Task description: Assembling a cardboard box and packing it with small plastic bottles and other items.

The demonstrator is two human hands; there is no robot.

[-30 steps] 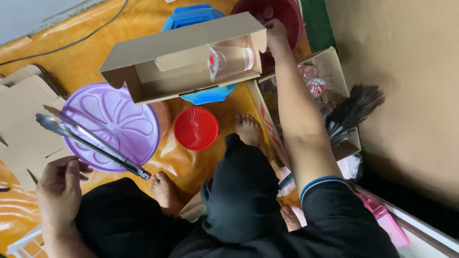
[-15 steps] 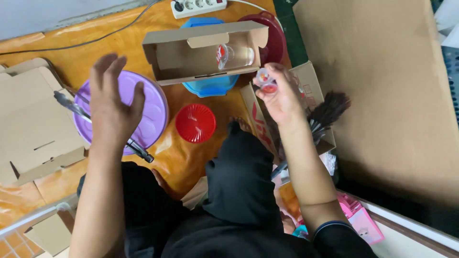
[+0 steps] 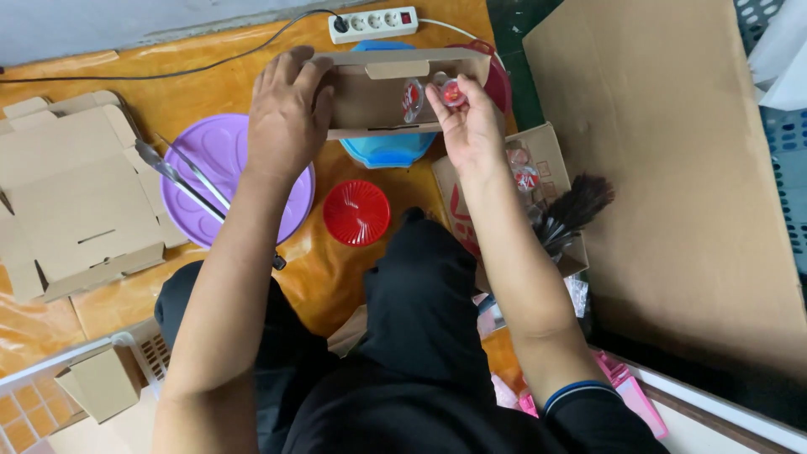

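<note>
The open box lies on its side over a blue tub, its mouth turned toward the person. One small clear cup with a red lid already stands inside it. The right hand holds a second cup at the box's mouth, its grip pinching the cup between thumb and fingertips. The left hand lies over the box's left end, fingers curled on the top edge and clamped to the card.

Just below the tub a red ribbed lid rests on the orange floor mat. To its left is a purple plate with metal tongs across it, and further left a flat unfolded carton. Right of the right wrist, a carton of more cups with a dark brush leaning in it. A white power strip lies beyond the box, a big sheet of cardboard to the right.
</note>
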